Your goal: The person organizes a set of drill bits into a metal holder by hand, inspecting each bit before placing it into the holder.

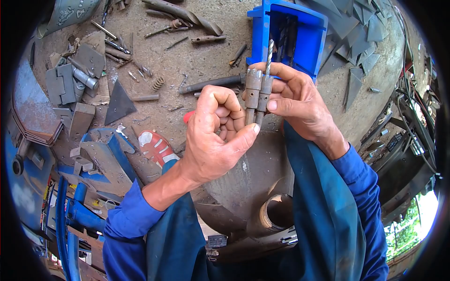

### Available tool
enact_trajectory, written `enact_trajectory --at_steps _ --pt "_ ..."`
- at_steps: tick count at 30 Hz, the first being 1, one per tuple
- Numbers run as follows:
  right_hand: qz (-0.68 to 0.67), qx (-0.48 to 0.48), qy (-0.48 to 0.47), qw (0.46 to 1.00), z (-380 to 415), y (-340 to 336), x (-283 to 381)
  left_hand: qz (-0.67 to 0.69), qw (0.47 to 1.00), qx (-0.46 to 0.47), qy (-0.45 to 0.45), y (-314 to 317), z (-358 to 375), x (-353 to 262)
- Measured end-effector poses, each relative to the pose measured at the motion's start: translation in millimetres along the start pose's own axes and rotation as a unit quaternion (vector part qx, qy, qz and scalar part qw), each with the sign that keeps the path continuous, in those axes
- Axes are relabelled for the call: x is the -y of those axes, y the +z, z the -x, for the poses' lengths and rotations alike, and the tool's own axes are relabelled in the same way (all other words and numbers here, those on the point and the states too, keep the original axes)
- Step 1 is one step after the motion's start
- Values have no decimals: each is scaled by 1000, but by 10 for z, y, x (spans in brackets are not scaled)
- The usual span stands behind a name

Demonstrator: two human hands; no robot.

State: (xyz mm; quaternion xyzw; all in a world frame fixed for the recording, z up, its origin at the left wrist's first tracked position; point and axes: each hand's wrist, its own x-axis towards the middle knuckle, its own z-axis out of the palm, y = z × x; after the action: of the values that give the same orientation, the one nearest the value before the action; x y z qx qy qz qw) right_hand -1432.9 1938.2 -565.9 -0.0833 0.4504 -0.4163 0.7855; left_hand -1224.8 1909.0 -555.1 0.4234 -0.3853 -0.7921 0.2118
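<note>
My left hand [218, 133] is closed, with thumb and fingers pinching the shank of a hole cutter [253, 89] that has a toothed crown at its upper end. Right beside it, side by side and apparently touching, stands a second slimmer hole cutter [265, 93] with a spiral drill bit [270, 54] sticking up from it. My right hand [302, 107] grips this one between thumb and fingers. Both cutters are upright in the view, and their lower ends are partly hidden by my left thumb. A blue plastic bin [309, 42] holding dark drill bits lies just beyond my right hand.
Drill bits, including a large twist drill [187, 16], a spring [158, 84] and a dark rod [211, 84] lie on the concrete floor. Triangular steel offcuts [368, 28] pile up at upper right. A steel pipe [276, 210] sits between my legs; blue metal frames [79, 210] stand left.
</note>
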Motion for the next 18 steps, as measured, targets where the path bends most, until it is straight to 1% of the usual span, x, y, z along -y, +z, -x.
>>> enact_trajectory --at_steps 11,13,18 --pt "7 0 -8 1000 5 6 16 8 1000 -12 -1 5 5 1" --pt "7 -1 -8 1000 7 12 19 5 1000 -6 -19 3 15 -7" --pt "5 -1 -7 1000 9 -2 12 -8 1000 -8 -25 -5 17 -17"
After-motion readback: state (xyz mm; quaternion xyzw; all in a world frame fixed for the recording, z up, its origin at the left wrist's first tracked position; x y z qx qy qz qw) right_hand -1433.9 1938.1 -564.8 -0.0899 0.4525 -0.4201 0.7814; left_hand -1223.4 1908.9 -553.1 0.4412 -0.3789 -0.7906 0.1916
